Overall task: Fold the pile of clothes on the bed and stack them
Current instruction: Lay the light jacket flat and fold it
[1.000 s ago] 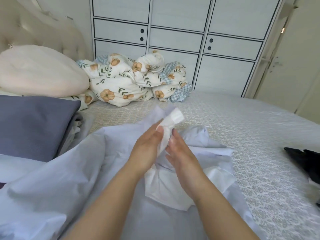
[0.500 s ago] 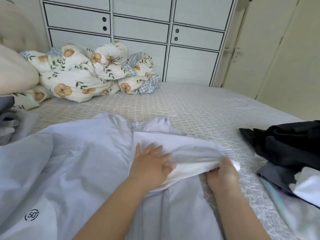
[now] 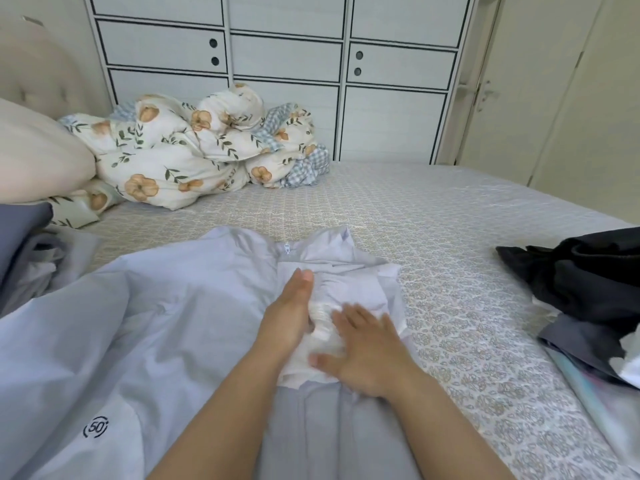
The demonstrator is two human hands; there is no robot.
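A pale lilac zip jacket (image 3: 180,306) with a "50" logo lies spread across the bed (image 3: 433,216) in front of me. Its white folded part (image 3: 360,289) is bunched near the zip. My left hand (image 3: 289,313) lies on edge with straight fingers against the left side of that fold. My right hand (image 3: 367,351) presses flat on the white fabric, fingers spread. A pile of dark clothes (image 3: 581,271) sits at the right edge of the bed.
A flowered duvet (image 3: 194,150) is bundled at the head of the bed beside a cream pillow (image 3: 38,157). Grey-blue folded fabric (image 3: 20,233) lies at the left. White wardrobe doors (image 3: 287,64) stand behind the bed.
The right hand let go of the sleeve end at the right and moved left onto the white fold. The left hand turned on edge beside it. The sleeve is now folded inward.
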